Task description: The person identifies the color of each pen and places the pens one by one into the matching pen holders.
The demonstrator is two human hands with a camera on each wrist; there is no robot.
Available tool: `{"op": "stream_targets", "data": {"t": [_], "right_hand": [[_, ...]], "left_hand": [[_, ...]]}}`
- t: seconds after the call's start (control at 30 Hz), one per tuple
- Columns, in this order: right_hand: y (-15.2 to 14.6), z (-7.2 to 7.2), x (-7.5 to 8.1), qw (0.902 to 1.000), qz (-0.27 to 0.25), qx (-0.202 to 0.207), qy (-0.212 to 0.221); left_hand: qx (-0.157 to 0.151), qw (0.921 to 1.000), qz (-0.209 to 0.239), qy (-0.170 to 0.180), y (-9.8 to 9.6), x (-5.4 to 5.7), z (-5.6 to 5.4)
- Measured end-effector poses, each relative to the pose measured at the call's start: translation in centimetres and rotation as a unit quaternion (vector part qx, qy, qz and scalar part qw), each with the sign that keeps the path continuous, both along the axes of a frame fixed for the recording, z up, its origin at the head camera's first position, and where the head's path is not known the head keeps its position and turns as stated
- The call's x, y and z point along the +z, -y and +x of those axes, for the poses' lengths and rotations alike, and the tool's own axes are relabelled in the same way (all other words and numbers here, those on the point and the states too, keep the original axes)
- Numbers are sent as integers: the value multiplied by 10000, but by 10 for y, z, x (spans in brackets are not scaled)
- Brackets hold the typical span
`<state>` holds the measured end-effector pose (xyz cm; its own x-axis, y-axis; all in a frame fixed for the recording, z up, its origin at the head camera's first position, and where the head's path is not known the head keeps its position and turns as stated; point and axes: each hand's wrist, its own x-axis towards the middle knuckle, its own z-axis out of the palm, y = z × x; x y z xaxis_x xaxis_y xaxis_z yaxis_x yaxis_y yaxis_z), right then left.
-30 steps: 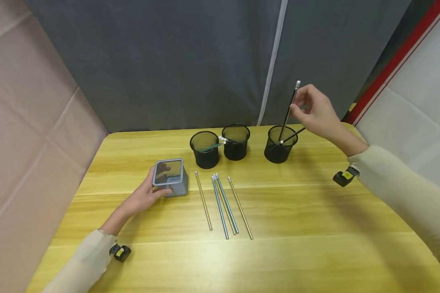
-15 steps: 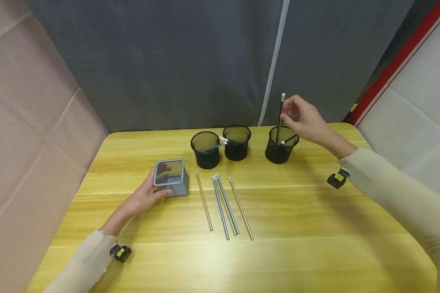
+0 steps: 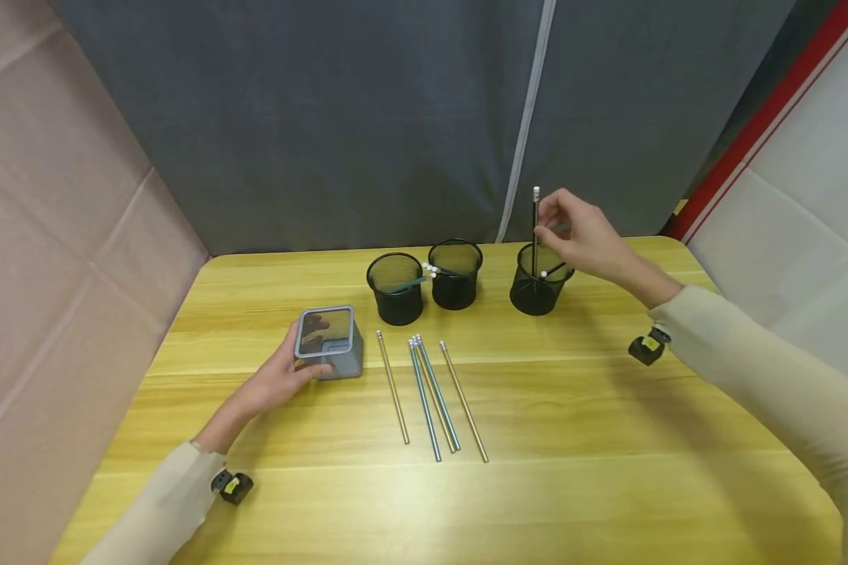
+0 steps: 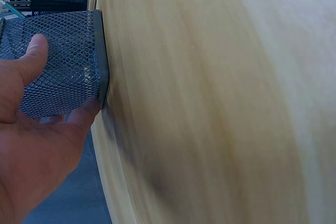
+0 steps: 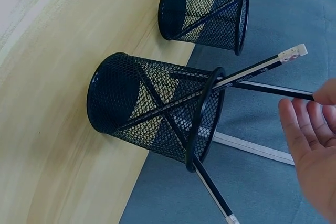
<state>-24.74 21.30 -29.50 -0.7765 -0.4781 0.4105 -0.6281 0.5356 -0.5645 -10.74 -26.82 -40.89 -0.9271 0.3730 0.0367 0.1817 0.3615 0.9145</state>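
Observation:
My right hand pinches a black pencil with a white eraser. The pencil stands nearly upright, its lower end inside the right round black mesh cup. In the right wrist view, two more black pencils lean in that cup: one pencil towards the top, one pencil towards the bottom. My left hand holds a square grey mesh pen holder standing on the table, thumb on its near side; in the left wrist view, the fingers are partly hidden beyond the holder.
Left of the right cup stand two more round mesh cups, the left cup and the middle cup, with pencils leaning in them. Gold and blue pencils lie on the wooden table. A grey curtain hangs behind.
My right hand has moved left and down with the black pencil, which now stands more upright in the right cup. The left hand and grey holder have stayed put.

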Motion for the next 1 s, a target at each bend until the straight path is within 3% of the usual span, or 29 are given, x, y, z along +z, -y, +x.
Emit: {"op": "stream_targets", "data": {"t": [0.27,0.63,1.0], "right_hand": [[0,2,9,9997,-88,70,-196],[8,15,25,9997,-201,142,50],[29,36,29,9968,-304,716,192]], "left_hand": [[27,10000,-13,23,0,1,-1],[2,10000,31,46,0,0,-1],[6,10000,21,33,-1,2,0]]}}
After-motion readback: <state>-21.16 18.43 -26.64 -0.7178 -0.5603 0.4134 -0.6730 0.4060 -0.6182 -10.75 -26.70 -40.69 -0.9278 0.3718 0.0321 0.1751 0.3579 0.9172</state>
